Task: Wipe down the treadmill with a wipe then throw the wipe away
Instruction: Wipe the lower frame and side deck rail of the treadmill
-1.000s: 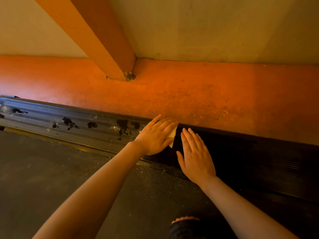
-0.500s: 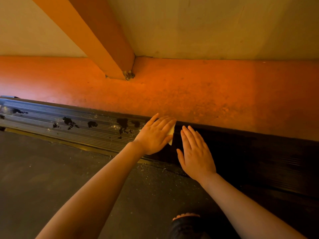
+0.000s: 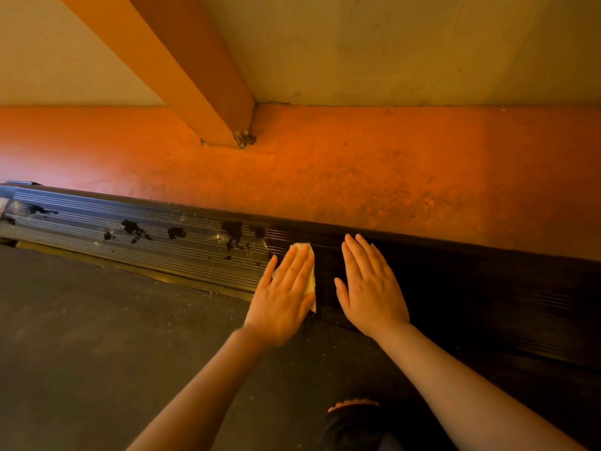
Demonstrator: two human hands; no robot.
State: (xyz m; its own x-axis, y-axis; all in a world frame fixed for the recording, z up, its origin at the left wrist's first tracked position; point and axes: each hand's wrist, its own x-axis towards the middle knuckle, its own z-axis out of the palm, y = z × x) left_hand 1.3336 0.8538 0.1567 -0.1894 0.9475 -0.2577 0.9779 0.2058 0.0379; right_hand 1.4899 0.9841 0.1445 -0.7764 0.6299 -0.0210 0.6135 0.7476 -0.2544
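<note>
2 flat hands, left hand (image 3: 282, 297) over mostly hidden wipe (image 3: 310, 271), right hand (image 3: 369, 288) on rail (image 3: 130, 236)

Your one head-worn wide-angle view looks forward and steeply down from close above the treadmill's ribbed side rail (image 3: 136, 236), with the belt (image 3: 97, 336) nearest you and the orange frame (image 3: 357, 177) across the top.

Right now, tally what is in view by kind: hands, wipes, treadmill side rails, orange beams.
Hands: 2, the left hand flat on the wipe, the right hand flat beside it
Wipes: 1, the wipe
Treadmill side rails: 1, the ribbed rail
Orange beams: 2, the diagonal post and the long beam
Total: 6
</note>
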